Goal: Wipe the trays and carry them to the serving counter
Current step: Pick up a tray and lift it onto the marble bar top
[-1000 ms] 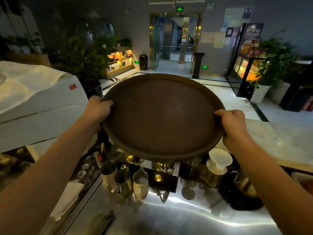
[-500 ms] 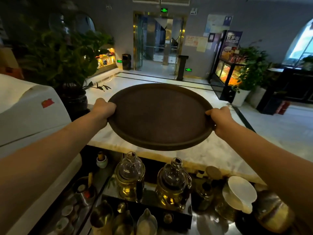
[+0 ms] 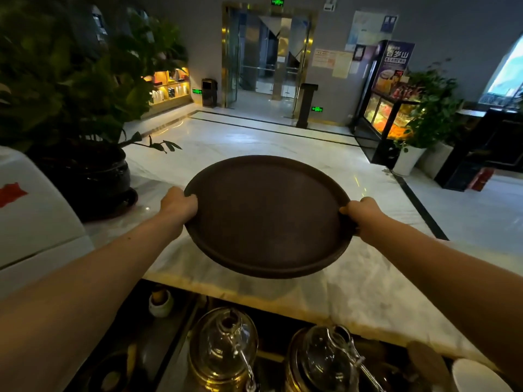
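A round dark brown tray (image 3: 266,219) is held level over the white marble serving counter (image 3: 353,287). My left hand (image 3: 177,203) grips its left rim and my right hand (image 3: 363,212) grips its right rim, both arms stretched forward. The tray is bare inside. Its near edge casts a shadow on the marble; I cannot tell whether the underside touches the counter.
Two glass teapots (image 3: 223,343) on gold stands sit below the counter's near edge. A large potted plant (image 3: 85,165) in a black pot stands on the counter at left, beside a white machine (image 3: 34,222). A white cup (image 3: 478,374) is at bottom right.
The tray has moved forward and down from chest height above the lower worktop to low over the marble counter, and has tilted flatter. Both hands kept their grip.
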Available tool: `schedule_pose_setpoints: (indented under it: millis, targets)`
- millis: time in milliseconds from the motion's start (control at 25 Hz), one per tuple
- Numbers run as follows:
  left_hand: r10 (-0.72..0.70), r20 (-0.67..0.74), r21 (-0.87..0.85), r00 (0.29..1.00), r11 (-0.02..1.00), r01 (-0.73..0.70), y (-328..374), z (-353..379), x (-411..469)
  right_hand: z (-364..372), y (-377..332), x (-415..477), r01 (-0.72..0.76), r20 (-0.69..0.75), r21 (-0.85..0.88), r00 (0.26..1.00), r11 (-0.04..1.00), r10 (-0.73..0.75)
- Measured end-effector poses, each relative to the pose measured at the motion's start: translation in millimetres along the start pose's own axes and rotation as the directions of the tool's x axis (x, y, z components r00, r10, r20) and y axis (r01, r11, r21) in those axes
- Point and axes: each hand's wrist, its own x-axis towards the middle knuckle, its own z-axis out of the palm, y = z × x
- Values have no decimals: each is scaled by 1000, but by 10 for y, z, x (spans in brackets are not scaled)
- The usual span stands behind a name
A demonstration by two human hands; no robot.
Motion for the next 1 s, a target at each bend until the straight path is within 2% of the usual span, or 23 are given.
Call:
schedule_pose_setpoints:
  millis: [400,760,1000]
  targets:
    - [0,13,217,1000,976,-3,-574,573,733,729,607,753,-101,-17,-115,995,988,100]
    - [-44,30,277,999,960,34,-909,800,971,1050,897,934,-142,-30,-184,990,973,138]
    - [-46,7,303,999,952,42,-950,906,1006,1106,978,1005,-94,-54,-282,995,955,82]
